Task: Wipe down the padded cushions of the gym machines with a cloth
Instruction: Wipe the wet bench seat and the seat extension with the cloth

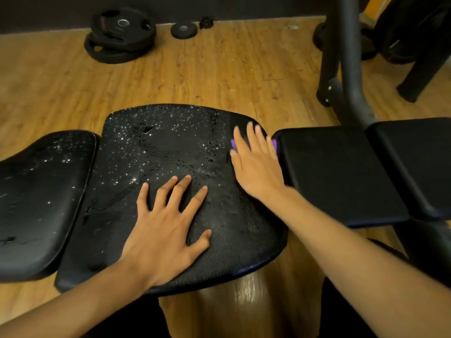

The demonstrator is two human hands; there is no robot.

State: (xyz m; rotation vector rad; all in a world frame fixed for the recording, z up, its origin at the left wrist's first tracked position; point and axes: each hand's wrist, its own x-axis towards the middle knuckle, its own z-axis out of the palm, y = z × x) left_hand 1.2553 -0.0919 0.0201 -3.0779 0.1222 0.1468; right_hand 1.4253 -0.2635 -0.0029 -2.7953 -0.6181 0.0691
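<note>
Head view of a bench's black padded cushions. The left hand (168,230) lies flat, fingers spread and holding nothing, on the near part of the droplet-covered middle cushion (170,147). The right hand (256,164), fingers straight, presses a purple cloth (233,143) onto that cushion's right edge, just beside the right cushion (334,172); only the cloth's corners show. The left cushion (41,191) also bears droplets. Weight plates (120,35) lie on the wooden floor (219,69) beyond.

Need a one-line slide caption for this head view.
Right hand presses a purple cloth on the droplet-covered middle cushion while the left hand rests flat on it.
</note>
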